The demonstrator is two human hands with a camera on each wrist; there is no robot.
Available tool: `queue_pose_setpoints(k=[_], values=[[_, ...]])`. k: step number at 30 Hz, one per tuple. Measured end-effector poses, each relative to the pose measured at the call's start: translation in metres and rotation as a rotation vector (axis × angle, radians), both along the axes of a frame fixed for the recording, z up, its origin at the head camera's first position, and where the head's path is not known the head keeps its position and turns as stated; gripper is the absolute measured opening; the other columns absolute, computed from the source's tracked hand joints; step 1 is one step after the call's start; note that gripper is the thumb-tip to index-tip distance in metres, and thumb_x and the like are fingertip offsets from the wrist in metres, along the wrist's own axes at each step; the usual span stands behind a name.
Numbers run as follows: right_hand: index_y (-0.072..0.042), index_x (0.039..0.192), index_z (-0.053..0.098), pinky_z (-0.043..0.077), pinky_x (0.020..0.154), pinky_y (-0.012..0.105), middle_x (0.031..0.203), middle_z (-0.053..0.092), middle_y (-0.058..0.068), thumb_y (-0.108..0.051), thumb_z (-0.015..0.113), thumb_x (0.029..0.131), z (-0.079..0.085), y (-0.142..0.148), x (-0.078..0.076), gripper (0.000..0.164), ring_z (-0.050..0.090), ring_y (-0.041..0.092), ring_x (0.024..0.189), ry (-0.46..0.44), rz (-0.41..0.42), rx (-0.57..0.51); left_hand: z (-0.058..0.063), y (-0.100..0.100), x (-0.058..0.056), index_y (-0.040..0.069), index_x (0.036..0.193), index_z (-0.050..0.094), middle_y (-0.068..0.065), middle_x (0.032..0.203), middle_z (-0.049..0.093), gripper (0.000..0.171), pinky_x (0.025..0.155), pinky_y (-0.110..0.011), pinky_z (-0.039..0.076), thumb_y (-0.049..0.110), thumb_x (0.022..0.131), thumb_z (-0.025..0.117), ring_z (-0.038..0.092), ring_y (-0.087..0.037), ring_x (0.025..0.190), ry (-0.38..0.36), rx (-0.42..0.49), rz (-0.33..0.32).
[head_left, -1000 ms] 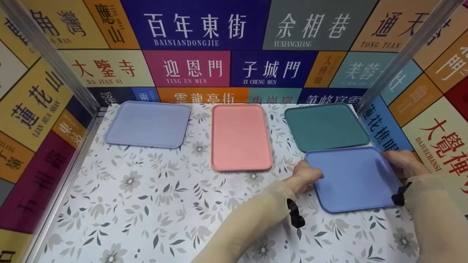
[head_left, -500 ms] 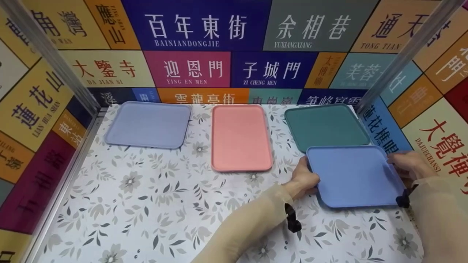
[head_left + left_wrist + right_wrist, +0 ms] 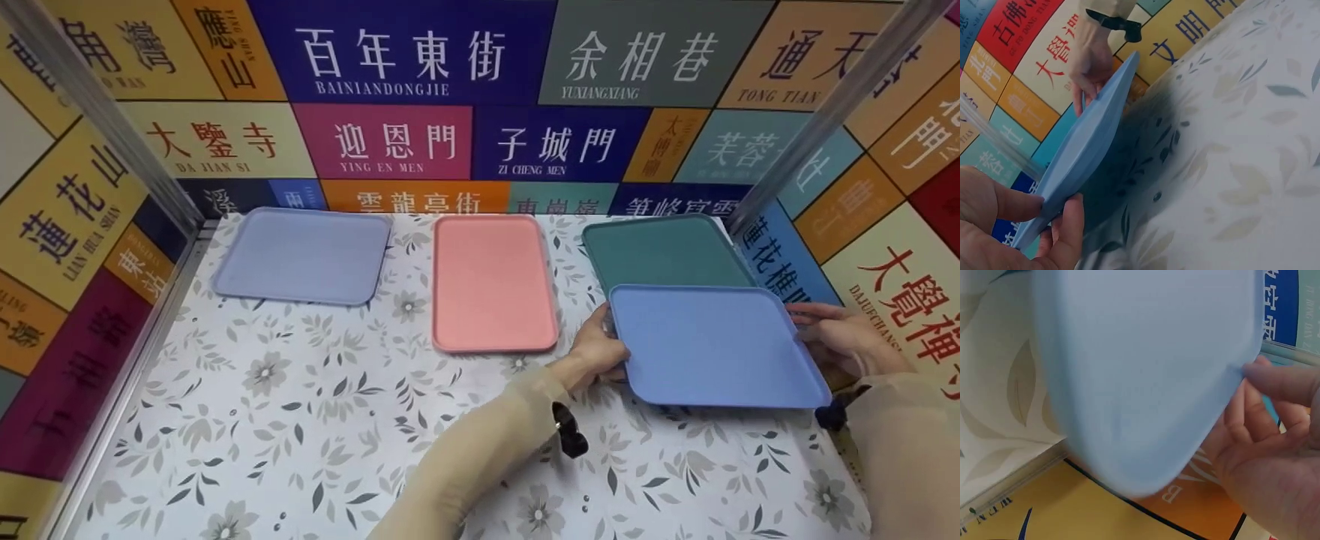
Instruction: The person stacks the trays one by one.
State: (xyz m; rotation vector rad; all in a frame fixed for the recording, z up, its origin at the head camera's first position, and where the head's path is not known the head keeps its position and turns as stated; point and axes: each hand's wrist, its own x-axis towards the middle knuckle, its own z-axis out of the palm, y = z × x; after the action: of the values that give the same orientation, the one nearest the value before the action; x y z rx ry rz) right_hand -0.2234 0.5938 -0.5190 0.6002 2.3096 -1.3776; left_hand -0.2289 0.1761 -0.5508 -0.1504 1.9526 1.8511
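A blue rectangular tray (image 3: 712,349) is held up above the table at the right, its shadow falling on the cloth in the left wrist view. My left hand (image 3: 596,349) pinches the left edge, thumb on the rim and fingers underneath. At the opposite edge my right hand (image 3: 847,337) grips the tray; the right wrist view has its thumb (image 3: 1278,379) on the rim and the fingers behind. Part of the near side of a green tray (image 3: 667,251) is hidden by the blue one.
On the floral cloth (image 3: 300,420), a pink tray (image 3: 493,285) lies lengthwise at the middle back. A lavender tray (image 3: 304,255) lies at the back left. Printed panels (image 3: 405,142) wall the table at the back and sides, with clear corner strips (image 3: 832,120).
Both hands have lifted the blue tray off the table. It has moved slightly back and left and now covers more of the green tray. The other trays stayed put.
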Motion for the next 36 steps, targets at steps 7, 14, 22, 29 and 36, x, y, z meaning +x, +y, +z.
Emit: queue_pose_setpoints(k=[7, 14, 22, 29, 36], values=[[-0.041, 0.142, 0.07, 0.067, 0.084, 0.026, 0.107, 0.076, -0.035, 0.001, 0.062, 0.109, 0.0, -0.016, -0.007, 0.055, 0.074, 0.001, 0.097, 0.083, -0.018, -0.188, 0.01, -0.024, -0.02, 0.023, 0.176, 0.039, -0.02, 0.119, 0.073, 0.099, 0.088, -0.061, 0.071, -0.017, 0.09, 0.068, 0.079, -0.036, 0.1, -0.051, 0.038, -0.03], [-0.033, 0.133, 0.08, 0.069, 0.081, 0.026, 0.113, 0.083, -0.02, 0.009, 0.066, 0.106, 0.003, -0.036, -0.019, 0.051, 0.079, 0.004, 0.098, 0.141, -0.063, -0.437, 0.014, -0.055, -0.044, 0.026, 0.177, 0.036, -0.015, 0.116, 0.073, 0.097, 0.06, -0.039, 0.07, -0.014, 0.095, 0.068, 0.079, -0.035, 0.101, -0.082, 0.155, -0.071], [-0.029, 0.146, 0.071, 0.069, 0.083, 0.026, 0.117, 0.082, -0.021, 0.001, 0.069, 0.108, 0.01, -0.066, -0.038, 0.048, 0.081, 0.006, 0.099, 0.155, -0.035, -0.435, 0.026, -0.096, -0.063, 0.027, 0.177, 0.037, -0.019, 0.136, 0.068, 0.092, 0.057, -0.037, 0.068, -0.012, 0.098, 0.064, 0.081, -0.033, 0.105, -0.13, 0.238, -0.067], [-0.028, 0.141, 0.075, 0.068, 0.079, 0.027, 0.117, 0.083, -0.017, -0.001, 0.072, 0.107, 0.014, -0.094, -0.048, 0.043, 0.08, 0.009, 0.095, 0.211, -0.027, -0.506, 0.033, -0.131, -0.076, 0.022, 0.177, 0.038, -0.016, 0.124, 0.075, 0.089, 0.088, -0.056, 0.071, -0.009, 0.098, 0.064, 0.083, -0.034, 0.106, -0.076, 0.159, -0.086], [-0.035, 0.125, 0.079, 0.068, 0.078, 0.025, 0.108, 0.086, -0.015, -0.006, 0.078, 0.105, 0.021, -0.123, -0.051, 0.035, 0.081, 0.007, 0.093, 0.237, -0.102, -0.536, 0.036, -0.155, -0.08, 0.02, 0.176, 0.04, -0.016, 0.114, 0.077, 0.087, 0.078, -0.051, 0.073, -0.009, 0.096, 0.063, 0.08, -0.03, 0.089, -0.05, 0.156, -0.073]])
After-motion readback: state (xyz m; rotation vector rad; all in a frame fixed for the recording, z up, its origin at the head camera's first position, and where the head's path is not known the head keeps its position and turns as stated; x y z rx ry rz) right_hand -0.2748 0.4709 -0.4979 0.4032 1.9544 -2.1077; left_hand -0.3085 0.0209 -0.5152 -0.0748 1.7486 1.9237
